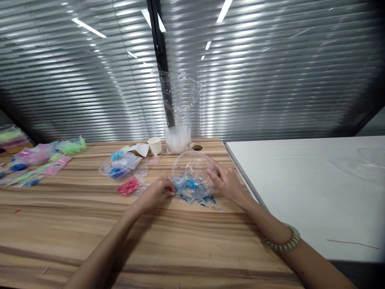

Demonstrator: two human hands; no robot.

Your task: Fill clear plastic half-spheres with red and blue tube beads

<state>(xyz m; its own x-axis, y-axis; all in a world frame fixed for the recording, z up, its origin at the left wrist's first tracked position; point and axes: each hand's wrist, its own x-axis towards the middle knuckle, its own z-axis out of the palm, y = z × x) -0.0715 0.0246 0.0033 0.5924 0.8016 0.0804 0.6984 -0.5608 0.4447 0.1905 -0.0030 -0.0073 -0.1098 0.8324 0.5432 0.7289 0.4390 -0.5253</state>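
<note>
My right hand [226, 181] grips a clear plastic bowl [194, 156] by its right side, thumb against the wall. The bowl is tilted, and blue tube pieces [190, 184] show in or through it. More blue and clear tube pieces [207, 200] lie scattered on the table just in front of it. At the bowl's lower left, my left hand [161, 190] has its fingers drawn together close to the pieces. Whatever those fingers pinch is too small or hidden to make out.
Left of the bowl lie a bag of red pieces [128, 186] and a clear container with blue pieces [117, 171]. Behind stand a paper cup [155, 146] and a bagged white tub [178, 138]. Colourful bags [36, 154] lie far left; a white table [300, 172] adjoins at right.
</note>
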